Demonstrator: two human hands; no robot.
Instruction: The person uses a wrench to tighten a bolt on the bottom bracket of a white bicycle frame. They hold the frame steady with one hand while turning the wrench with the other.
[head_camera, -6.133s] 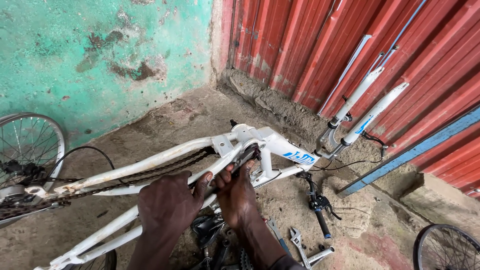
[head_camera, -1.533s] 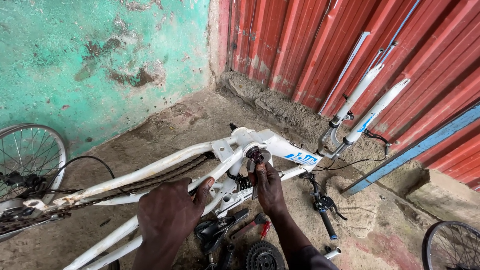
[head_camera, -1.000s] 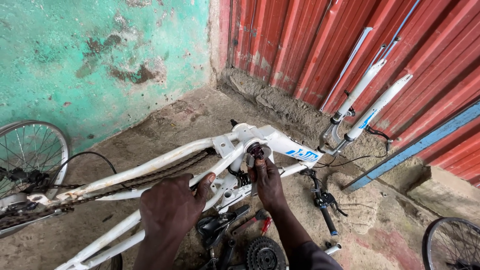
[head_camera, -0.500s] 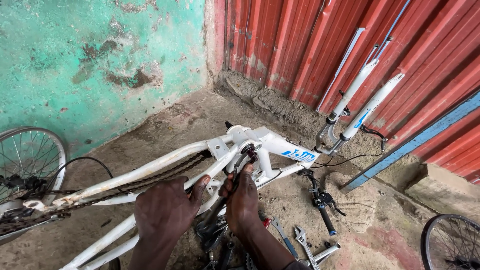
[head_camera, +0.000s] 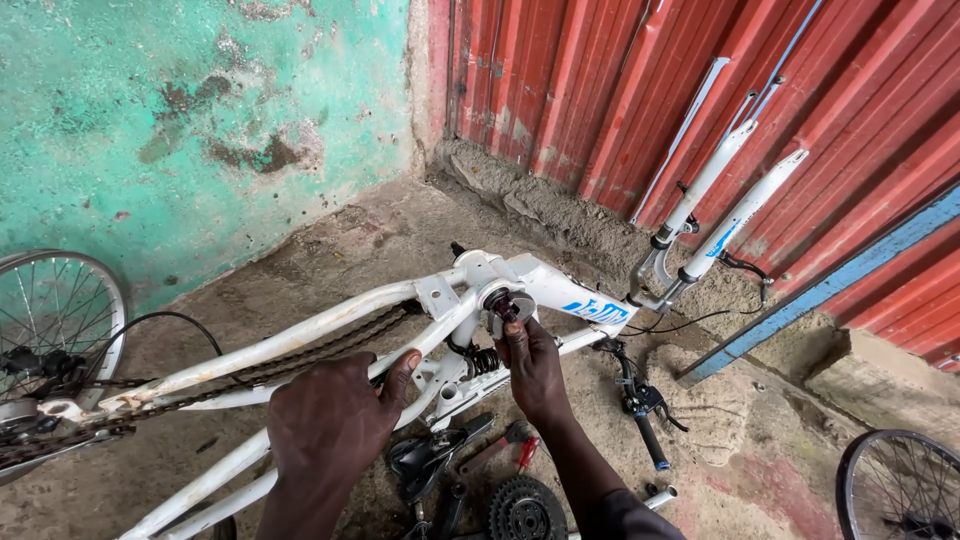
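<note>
Head view: hands (head_camera: 440, 410) grip chipped white tubular frame (head_camera: 330, 325)

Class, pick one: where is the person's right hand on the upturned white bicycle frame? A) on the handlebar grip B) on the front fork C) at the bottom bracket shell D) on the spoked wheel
C: the right hand has its fingertips at the bottom bracket shell of the white frame.

Bicycle frame (head_camera: 330, 325): 1 | spoked wheels (head_camera: 55, 320) (head_camera: 900, 485): 2 | fork (head_camera: 715, 215): 1 | sprocket (head_camera: 527, 510): 1 | hands (head_camera: 330, 425) (head_camera: 532, 365): 2
</note>
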